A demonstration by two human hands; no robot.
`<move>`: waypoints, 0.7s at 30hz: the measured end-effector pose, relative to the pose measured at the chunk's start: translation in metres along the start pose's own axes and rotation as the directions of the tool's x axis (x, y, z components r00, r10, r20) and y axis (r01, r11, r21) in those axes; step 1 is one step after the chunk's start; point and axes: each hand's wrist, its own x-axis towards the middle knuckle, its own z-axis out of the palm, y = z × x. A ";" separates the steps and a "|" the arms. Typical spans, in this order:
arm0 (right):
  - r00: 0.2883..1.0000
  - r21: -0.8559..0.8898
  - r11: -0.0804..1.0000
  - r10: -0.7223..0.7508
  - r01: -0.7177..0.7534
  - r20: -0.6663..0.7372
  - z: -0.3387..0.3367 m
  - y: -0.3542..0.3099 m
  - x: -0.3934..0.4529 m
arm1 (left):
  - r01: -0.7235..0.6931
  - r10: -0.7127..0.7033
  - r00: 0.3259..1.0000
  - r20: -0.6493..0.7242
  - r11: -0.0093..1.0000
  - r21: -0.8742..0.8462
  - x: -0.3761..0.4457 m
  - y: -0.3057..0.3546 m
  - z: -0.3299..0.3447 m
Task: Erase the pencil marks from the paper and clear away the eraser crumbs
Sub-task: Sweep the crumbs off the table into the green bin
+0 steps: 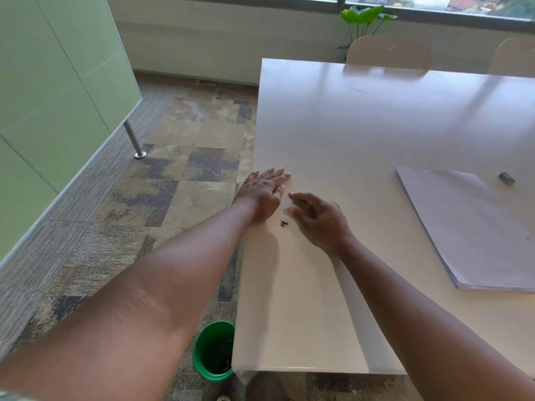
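Observation:
A small dark heap of eraser crumbs (284, 223) lies on the white table (362, 125) near its left edge. My left hand (265, 192) rests flat on the table just left of and beyond the crumbs, fingers straight, holding nothing. To the right of the crumbs is my right hand (317, 217), with its fingers loosely bent toward them and nothing in it. A stack of white paper (469, 230) lies at the right. A grey eraser (506, 178) sits by the stack's far corner.
A green bin (212, 350) stands on the carpet under the table's near left corner. Two pale chairs (389, 52) stand at the table's far side, with a potted plant (363, 18) behind. A green panel on a metal leg (134, 140) is at the left.

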 end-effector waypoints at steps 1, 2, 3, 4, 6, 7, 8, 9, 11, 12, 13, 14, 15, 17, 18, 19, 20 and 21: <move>1.000 -0.049 0.999 -0.017 0.017 -0.006 0.002 0.001 0.000 | 0.000 0.000 1.000 0.000 1.000 0.002 0.000 0.000 0.000; 1.000 -0.100 0.995 -0.029 0.028 -0.007 0.003 0.002 0.000 | 0.001 -0.001 1.000 0.000 1.000 0.003 0.000 0.000 0.000; 0.999 -0.144 0.989 -0.037 0.036 -0.007 0.005 0.003 0.000 | 0.003 -0.003 1.000 -0.002 1.000 0.002 0.000 0.000 0.001; 0.999 -0.190 0.981 -0.038 0.037 -0.006 0.006 0.002 -0.002 | 0.006 -0.006 1.000 -0.006 1.000 -0.002 0.000 0.000 0.001; 0.999 -0.255 0.966 -0.051 0.050 0.005 0.006 -0.001 -0.004 | 0.011 -0.011 1.000 -0.011 1.000 -0.006 -0.001 0.001 0.000; 0.998 -0.262 0.963 -0.060 0.061 0.011 0.006 -0.002 -0.004 | 0.012 -0.012 1.000 -0.011 1.000 -0.006 -0.001 0.002 0.000; 0.998 -0.259 0.964 -0.062 0.062 0.007 0.006 -0.004 -0.005 | 0.010 -0.010 1.000 -0.011 1.000 -0.005 -0.002 0.002 -0.001; 0.998 -0.245 0.967 -0.068 0.065 -0.003 0.006 -0.003 -0.005 | 0.009 -0.009 1.000 -0.010 1.000 -0.003 -0.002 0.002 -0.001; 0.998 -0.243 0.968 -0.064 0.057 -0.021 0.005 -0.003 -0.005 | 0.007 -0.007 1.000 -0.018 1.000 -0.006 -0.002 0.003 -0.001; 0.998 -0.257 0.965 -0.060 0.053 -0.021 0.005 -0.004 -0.006 | 0.006 -0.007 1.000 -0.025 1.000 -0.010 -0.003 0.003 -0.001; 0.998 -0.269 0.961 -0.062 0.056 -0.014 0.005 -0.003 -0.005 | 0.006 -0.007 1.000 -0.031 1.000 -0.013 -0.003 0.004 -0.001; 0.998 -0.290 0.956 -0.058 0.055 -0.001 0.004 -0.003 -0.006 | 0.007 -0.007 0.999 -0.035 1.000 -0.015 -0.003 0.004 0.000; 0.998 -0.306 0.950 -0.065 0.068 0.019 0.005 -0.002 -0.005 | 0.006 -0.006 0.999 -0.038 1.000 -0.017 -0.003 0.004 0.000; 0.995 -0.328 0.940 -0.077 0.092 0.059 0.004 -0.001 -0.004 | 0.007 -0.008 0.999 -0.043 1.000 -0.020 -0.003 0.005 -0.001; 0.995 -0.329 0.939 -0.079 0.096 0.065 0.003 -0.002 -0.005 | 0.008 -0.009 0.999 -0.046 1.000 -0.020 -0.003 0.005 -0.001; 0.995 -0.320 0.942 -0.082 0.097 0.060 0.003 -0.001 -0.004 | 0.010 -0.011 0.999 -0.049 1.000 -0.019 -0.004 0.006 -0.001; 0.996 -0.309 0.947 -0.075 0.087 0.051 0.002 -0.001 -0.004 | 0.013 -0.014 0.999 -0.051 1.000 -0.018 -0.004 0.006 -0.001; 0.997 -0.297 0.952 -0.070 0.078 0.037 0.002 -0.001 -0.003 | 0.017 -0.018 0.998 -0.052 1.000 -0.017 -0.005 0.006 -0.001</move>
